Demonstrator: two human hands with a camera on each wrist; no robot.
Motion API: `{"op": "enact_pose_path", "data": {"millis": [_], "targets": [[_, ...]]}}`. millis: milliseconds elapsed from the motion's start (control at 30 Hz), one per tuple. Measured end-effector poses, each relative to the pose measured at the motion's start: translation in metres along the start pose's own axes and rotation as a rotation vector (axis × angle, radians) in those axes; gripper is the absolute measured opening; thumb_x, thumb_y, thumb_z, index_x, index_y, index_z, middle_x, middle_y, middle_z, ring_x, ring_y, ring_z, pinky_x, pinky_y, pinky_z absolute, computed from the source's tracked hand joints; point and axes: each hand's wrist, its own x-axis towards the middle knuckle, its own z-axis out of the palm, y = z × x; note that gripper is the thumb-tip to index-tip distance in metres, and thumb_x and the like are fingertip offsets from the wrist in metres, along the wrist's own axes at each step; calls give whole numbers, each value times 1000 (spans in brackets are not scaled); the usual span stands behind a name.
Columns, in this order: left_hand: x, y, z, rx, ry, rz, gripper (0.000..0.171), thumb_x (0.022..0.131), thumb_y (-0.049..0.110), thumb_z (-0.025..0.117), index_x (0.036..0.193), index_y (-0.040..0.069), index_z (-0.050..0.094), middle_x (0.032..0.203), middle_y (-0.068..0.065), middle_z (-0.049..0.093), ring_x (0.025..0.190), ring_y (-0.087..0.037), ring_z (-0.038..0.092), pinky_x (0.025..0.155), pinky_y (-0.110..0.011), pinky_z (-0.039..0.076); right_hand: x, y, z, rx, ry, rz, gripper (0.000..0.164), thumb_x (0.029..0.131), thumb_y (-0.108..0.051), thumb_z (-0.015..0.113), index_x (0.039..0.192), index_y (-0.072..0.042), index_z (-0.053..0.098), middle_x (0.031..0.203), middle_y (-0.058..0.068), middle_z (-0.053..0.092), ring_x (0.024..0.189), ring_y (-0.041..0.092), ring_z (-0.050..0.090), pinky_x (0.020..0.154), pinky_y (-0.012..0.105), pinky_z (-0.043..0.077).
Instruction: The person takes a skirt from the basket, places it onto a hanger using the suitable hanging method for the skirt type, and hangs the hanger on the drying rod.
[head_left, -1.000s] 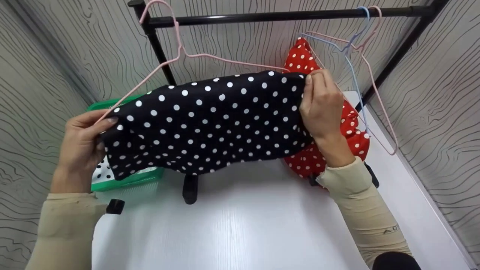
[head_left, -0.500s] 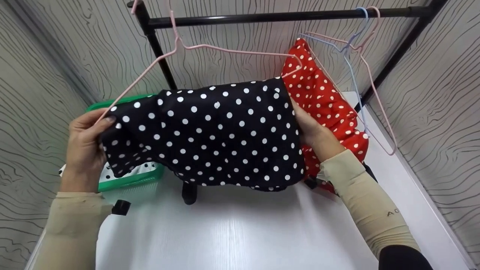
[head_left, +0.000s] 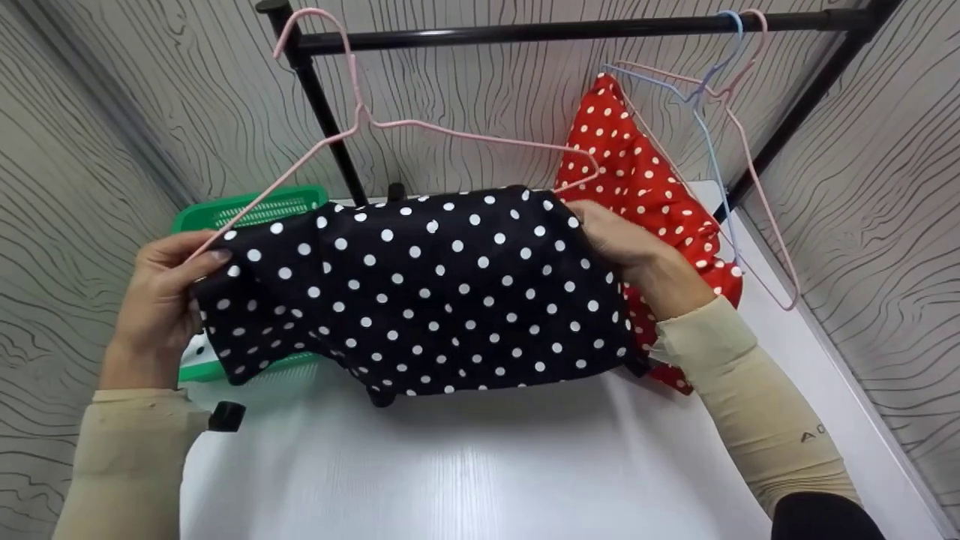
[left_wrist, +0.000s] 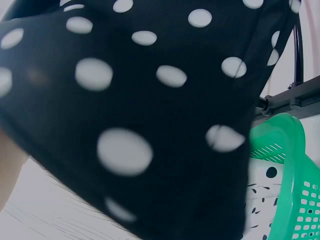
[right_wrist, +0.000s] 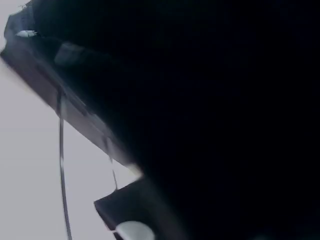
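Observation:
A black garment with white polka dots point(head_left: 450, 300) is spread between the two hands in the head view. My left hand point(head_left: 161, 292) pinches its upper left corner together with the left end of a pink hanger point(head_left: 480, 135). The hanger's right end sticks out above the cloth, and its lower bar is mostly hidden by it. At the upper right edge is my right hand point(head_left: 626, 244), its fingers hidden behind the cloth; I cannot tell whether they grip it. Dotted cloth fills most of the left wrist view, and dark cloth most of the right wrist view.
A black rail point(head_left: 525, 32) crosses the back. On it hang a blue hanger point(head_left: 705, 127) and another pink hanger point(head_left: 765, 202), with a red polka-dot garment point(head_left: 637, 180) hanging nearby. A green basket point(left_wrist: 292, 160) holding black-spotted white cloth point(left_wrist: 262, 200) stands on the left.
My right hand has let go of the garment's upper right corner and moved behind the cloth. The right side of the cloth hangs lower, exposing the hanger's right end. My left hand keeps its pinch.

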Motion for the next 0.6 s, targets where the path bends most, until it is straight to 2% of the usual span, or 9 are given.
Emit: {"op": "enact_pose_path", "data": {"millis": [67,100,200,267,300,367,433,533,600], "targets": [[2,2,-1,21,-6,-31,30,97,-24,41,107,-19,68,87,-19,73,55,-14,68,43,-17,49,-7,-26,15,-34,152,-54,10,100,-11,63,91,-11,67,79,-2,63,65,9,62,56,21,52],[3,3,-1,34,-4,-40,30,96,-24,41,108,-19,68,87,-18,73,53,-13,66,41,-16,47,-9,-32,16,-78,270,-84,10,98,-6,62,90,-10,66,78,-2,62,64,10,60,56,21,51],[3,5,-1,45,20,-39,29,96,-25,42,108,-20,68,86,-18,73,49,-11,64,36,-16,41,-9,-43,17,-187,596,-325,17,93,6,62,83,-8,61,78,-3,58,70,10,55,62,21,47],[3,4,0,34,57,-7,27,96,-25,43,107,-20,68,86,-19,73,48,-12,63,36,-16,41,-7,-42,17,-260,735,-494,17,91,9,62,82,-4,58,79,1,55,74,14,53,67,24,44],[3,3,1,19,83,22,27,95,-25,44,106,-20,68,85,-20,72,47,-12,62,35,-16,39,-5,-40,16,-289,764,-550,15,91,9,63,84,-3,57,80,3,55,77,17,52,69,26,44],[3,0,4,-17,144,97,24,94,-26,46,103,-21,68,82,-21,71,44,-12,60,34,-16,37,-6,-34,17,-297,733,-541,13,92,7,65,92,0,55,88,7,57,84,21,55,77,30,45],[4,-2,7,-63,203,167,22,93,-27,48,100,-23,68,80,-22,70,42,-13,58,33,-16,36,-10,-27,16,-305,624,-366,20,93,3,66,106,-2,52,100,11,60,92,23,57,83,32,46],[3,-3,10,-143,228,238,22,92,-29,45,97,-24,66,79,-25,68,42,-15,58,33,-16,35,-15,-19,12,-358,458,-78,41,95,-2,65,130,-5,43,124,15,61,110,26,60,98,42,46],[1,-3,12,-186,218,255,25,92,-29,42,96,-25,66,80,-26,68,44,-17,60,34,-16,36,-17,-18,11,-404,389,12,50,96,-5,63,140,-6,38,133,15,59,118,27,58,105,45,43]]}}
